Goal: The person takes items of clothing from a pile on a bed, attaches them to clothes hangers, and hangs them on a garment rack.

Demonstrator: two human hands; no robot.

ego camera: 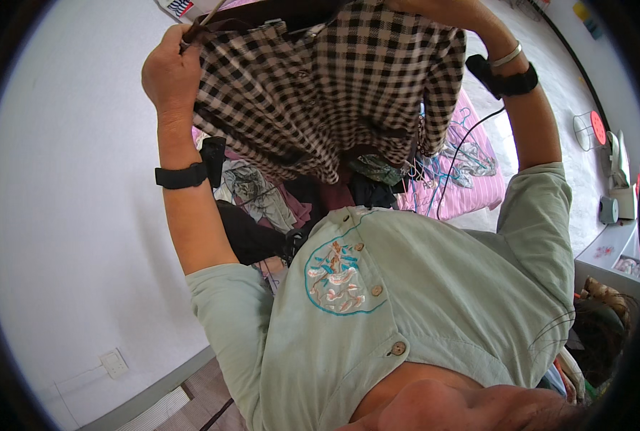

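Observation:
A black-and-beige checked garment [320,91] with buttons and a sleeve hangs spread between my raised hands. My left hand [171,73] is closed in a fist on its upper left side. A dark brown strip and a thin rod come out at the top of that fist; what they belong to is cut off. At the upper right, my right hand [433,8] grips the garment's top edge, its fingers partly hidden and cropped by the picture's rim. Below the garment lies a heap of crumpled clothes [260,188] in grey, maroon and black.
Several wire clothes hangers [462,121] lie on a pink striped cover [454,194] to the right. A black cable [457,153] runs from near my right wrist. A white wall [82,161] with a socket [114,363] stands at left. A red-topped stool [597,128] is far right.

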